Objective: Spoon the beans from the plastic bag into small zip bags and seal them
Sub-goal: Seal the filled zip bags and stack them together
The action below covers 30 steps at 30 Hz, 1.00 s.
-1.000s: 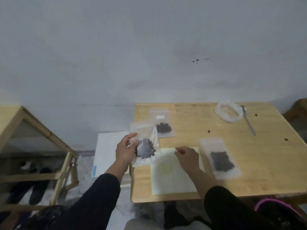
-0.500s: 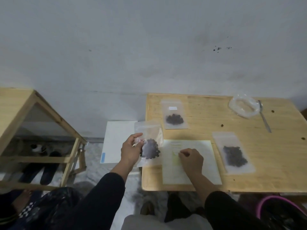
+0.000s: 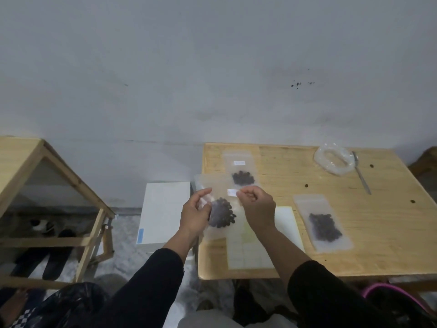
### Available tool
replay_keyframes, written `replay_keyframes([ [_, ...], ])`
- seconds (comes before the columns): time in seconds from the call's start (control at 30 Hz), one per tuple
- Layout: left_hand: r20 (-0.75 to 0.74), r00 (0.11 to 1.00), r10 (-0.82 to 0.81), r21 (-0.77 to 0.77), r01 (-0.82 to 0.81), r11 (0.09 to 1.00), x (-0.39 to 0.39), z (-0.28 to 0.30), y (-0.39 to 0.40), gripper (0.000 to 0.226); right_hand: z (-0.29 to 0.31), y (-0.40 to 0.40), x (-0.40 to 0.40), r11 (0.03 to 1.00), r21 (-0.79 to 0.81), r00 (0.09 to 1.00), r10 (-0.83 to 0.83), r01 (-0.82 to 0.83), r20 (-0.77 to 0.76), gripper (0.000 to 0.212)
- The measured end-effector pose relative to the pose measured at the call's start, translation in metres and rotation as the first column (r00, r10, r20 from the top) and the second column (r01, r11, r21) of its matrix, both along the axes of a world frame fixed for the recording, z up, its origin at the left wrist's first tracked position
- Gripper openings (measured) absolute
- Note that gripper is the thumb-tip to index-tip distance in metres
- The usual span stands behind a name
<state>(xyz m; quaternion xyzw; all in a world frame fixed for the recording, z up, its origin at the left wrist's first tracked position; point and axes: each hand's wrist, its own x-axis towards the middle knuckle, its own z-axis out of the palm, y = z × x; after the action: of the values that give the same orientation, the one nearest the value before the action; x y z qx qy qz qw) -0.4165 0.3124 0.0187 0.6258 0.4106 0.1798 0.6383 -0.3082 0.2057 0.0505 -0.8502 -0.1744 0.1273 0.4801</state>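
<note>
Here both arms reached forward from black sleeves, meeting over the near left corner of the wooden table (image 3: 331, 256). The left hand (image 3: 195, 215) was cupped, thumb and fingers pinching the left edge of a small zip bag (image 3: 221, 210), which hung upright in the air, just off the table's edge. The right hand (image 3: 257, 209) was curled, its fingertips pinching a small white label (image 3: 232, 192) against the upper part of that bag. The bag was clear, thin plastic, with a rounded clump of dark beans (image 3: 221, 216) settled at its bottom. Two more flat bags of beans lay on the pale, grained tabletop: one at the far left (image 3: 241, 171), one near the right (image 3: 322, 223). A pale sheet of labels (image 3: 250, 252) lay under the right wrist. At the far edge sat a crumpled clear plastic bag (image 3: 334, 160), with a slim metal spoon (image 3: 361, 174) just beside it.
</note>
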Motion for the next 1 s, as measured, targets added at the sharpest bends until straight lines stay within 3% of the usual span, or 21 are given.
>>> replay_keyframes([
  [0.2, 0.094, 0.995, -0.044, -0.032, 0.047, 0.998, 0.007, 0.013, -0.003, 0.045, 0.011, 0.011, 0.000, 0.998, 0.024, 0.997, 0.048, -0.050, 0.065, 0.008],
  [0.47, 0.154, 0.988, -0.016, -0.167, 0.042, 0.985, 0.010, 0.026, -0.002, 0.026, 0.020, 0.017, 0.000, 0.997, -0.036, 0.992, 0.068, -0.065, 0.103, 0.006],
  [0.57, 0.143, 0.990, -0.002, -0.120, 0.020, 0.993, 0.013, 0.029, -0.001, 0.012, 0.021, 0.017, -0.001, 0.996, -0.043, 0.989, 0.083, -0.078, 0.125, 0.006],
  [0.67, 0.108, 0.994, 0.014, -0.054, -0.008, 0.998, 0.016, 0.031, -0.001, 0.022, 0.022, 0.018, -0.001, 0.995, -0.035, 0.985, 0.099, -0.095, 0.141, 0.006],
  [0.77, 0.108, 0.994, 0.029, -0.036, -0.026, 0.999, 0.020, 0.033, 0.002, 0.016, 0.023, 0.019, 0.000, 0.993, -0.023, 0.979, 0.116, -0.114, 0.168, 0.006],
  [1.0, 0.124, 0.992, 0.020, -0.036, -0.015, 0.999, 0.026, 0.035, 0.004, 0.016, 0.024, 0.015, 0.003, 0.996, 0.041, 0.994, 0.074, -0.078, 0.084, 0.049],
])
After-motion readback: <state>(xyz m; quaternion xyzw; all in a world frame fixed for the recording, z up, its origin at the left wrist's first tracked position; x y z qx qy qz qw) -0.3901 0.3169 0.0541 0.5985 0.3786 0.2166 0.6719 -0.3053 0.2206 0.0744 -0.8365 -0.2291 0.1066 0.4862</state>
